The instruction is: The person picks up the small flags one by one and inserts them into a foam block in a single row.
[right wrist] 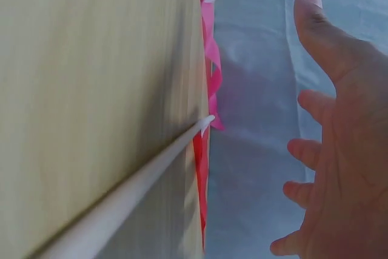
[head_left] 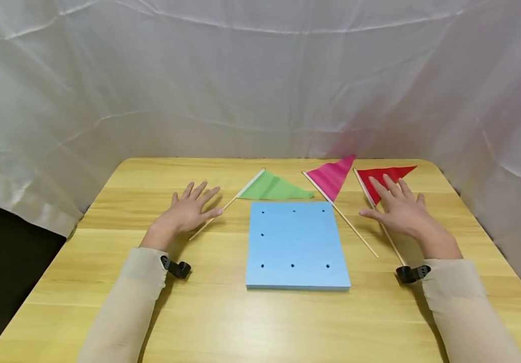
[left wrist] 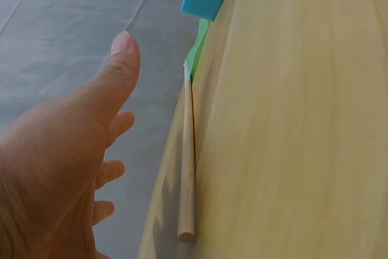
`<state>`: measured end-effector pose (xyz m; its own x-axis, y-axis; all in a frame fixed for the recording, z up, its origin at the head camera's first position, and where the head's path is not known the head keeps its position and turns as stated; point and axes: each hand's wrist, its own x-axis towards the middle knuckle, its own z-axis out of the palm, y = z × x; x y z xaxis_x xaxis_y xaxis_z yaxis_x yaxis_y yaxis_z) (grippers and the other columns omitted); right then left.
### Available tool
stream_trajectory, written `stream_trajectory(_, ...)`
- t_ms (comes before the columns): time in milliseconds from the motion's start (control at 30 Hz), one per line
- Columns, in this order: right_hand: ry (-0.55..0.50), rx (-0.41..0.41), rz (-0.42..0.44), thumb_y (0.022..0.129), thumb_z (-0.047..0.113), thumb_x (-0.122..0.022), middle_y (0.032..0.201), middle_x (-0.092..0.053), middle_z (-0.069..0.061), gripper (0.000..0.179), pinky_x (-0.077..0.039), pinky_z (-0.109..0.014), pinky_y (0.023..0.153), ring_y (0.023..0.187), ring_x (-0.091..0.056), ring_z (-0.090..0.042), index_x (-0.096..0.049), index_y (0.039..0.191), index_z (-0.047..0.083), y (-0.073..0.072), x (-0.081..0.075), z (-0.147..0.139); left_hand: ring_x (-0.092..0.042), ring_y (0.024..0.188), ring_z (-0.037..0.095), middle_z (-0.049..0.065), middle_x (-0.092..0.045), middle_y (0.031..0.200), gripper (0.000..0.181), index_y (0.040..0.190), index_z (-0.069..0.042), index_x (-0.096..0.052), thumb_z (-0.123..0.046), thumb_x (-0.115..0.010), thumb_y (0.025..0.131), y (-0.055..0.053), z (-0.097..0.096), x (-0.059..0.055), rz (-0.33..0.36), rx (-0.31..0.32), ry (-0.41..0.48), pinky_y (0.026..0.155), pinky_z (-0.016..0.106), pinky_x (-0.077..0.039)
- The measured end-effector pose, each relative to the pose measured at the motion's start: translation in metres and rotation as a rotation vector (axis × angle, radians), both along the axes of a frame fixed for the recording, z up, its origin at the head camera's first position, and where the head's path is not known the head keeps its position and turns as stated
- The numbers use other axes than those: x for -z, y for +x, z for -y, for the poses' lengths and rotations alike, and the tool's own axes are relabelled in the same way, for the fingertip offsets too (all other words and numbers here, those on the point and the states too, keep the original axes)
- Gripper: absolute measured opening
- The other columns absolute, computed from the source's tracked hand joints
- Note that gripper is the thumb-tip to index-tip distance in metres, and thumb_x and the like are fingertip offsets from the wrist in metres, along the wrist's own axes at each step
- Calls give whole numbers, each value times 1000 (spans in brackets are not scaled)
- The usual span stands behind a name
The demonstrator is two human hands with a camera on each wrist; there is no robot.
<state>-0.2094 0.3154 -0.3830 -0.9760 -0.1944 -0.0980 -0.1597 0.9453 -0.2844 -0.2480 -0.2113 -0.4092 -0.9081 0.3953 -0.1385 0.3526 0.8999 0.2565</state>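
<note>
A light blue foam block (head_left: 296,247) with several small holes lies flat on the wooden table. Left of it, my left hand (head_left: 187,212) hovers with fingers spread over the stick of a green flag (head_left: 271,186), apart from it in the left wrist view. The stick's blunt end (left wrist: 187,235) points toward that wrist. On the other side, my right hand (head_left: 401,209) hovers, fingers spread, over a red flag (head_left: 369,184) and partly hides it. Between block and right hand lies a pink flag (head_left: 333,176) on its wooden stick (head_left: 355,232). Neither hand holds anything.
The wooden table (head_left: 206,312) ends at a back edge, where a pale curtain (head_left: 242,91) hangs. The pink flag's tip reaches that edge. A dark area (head_left: 6,272) lies beyond the table's left side. Small black cameras sit at both wrists.
</note>
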Motion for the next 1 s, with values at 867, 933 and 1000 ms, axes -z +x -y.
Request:
stream_trajectory(867, -40, -385, -93, 83, 67, -63, 162, -9, -15, 101, -25, -67, 108, 147, -1, -40, -12, 160, 25, 9, 1, 60, -13, 146, 39, 11, -11, 163, 84, 159, -31, -15, -74, -38, 91, 16, -27, -12, -29, 193, 77, 114, 61, -17)
stream_trajectory(933, -45, -421, -87, 80, 70, -63, 162, -11, -14, 103, -27, -66, 108, 147, -4, -39, -11, 160, 29, 13, 1, 67, -15, 146, 37, 10, -12, 163, 87, 159, -32, -15, -76, -40, 88, 15, -28, -12, -28, 208, 87, 115, 59, -20)
stream_trajectory(1000, -60, -453, -81, 78, 72, -64, 163, -12, -12, 104, -29, -65, 108, 147, -6, -38, -12, 159, 31, 16, 1, 72, -16, 146, 37, 11, -13, 162, 89, 159, -32, -16, -76, -43, 87, 14, -28, -11, -24, 211, 97, 113, 60, -22)
